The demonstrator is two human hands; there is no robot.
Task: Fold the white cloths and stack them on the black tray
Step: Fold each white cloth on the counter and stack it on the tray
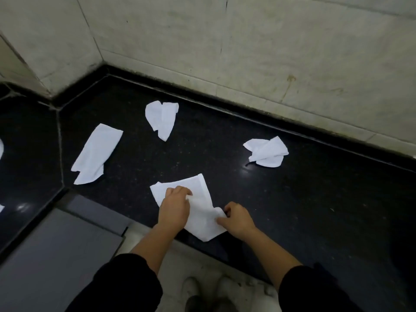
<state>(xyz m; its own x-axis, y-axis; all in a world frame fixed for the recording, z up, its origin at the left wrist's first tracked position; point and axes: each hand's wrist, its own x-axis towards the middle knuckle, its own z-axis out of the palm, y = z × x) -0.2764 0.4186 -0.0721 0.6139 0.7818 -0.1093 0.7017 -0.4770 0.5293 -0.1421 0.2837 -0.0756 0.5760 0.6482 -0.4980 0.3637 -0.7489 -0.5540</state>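
Several white cloths lie on a black stone counter point(292, 199). The nearest cloth point(200, 210) lies partly folded at the counter's front edge. My left hand point(174, 206) rests on its left part, fingers curled into the fabric. My right hand point(236, 218) pinches its right corner. A long flattened cloth point(95, 154) lies at the left. One crumpled cloth point(162, 119) sits at the back middle and another crumpled cloth point(266, 152) at the right. No black tray is in view.
Pale tiled walls point(247, 46) close the counter at the back and left. A grey cabinet door point(51, 248) stands below the counter at the left. My shoes point(202, 291) show on the pale floor below. A white scrap point(1, 147) shows at the left frame edge.
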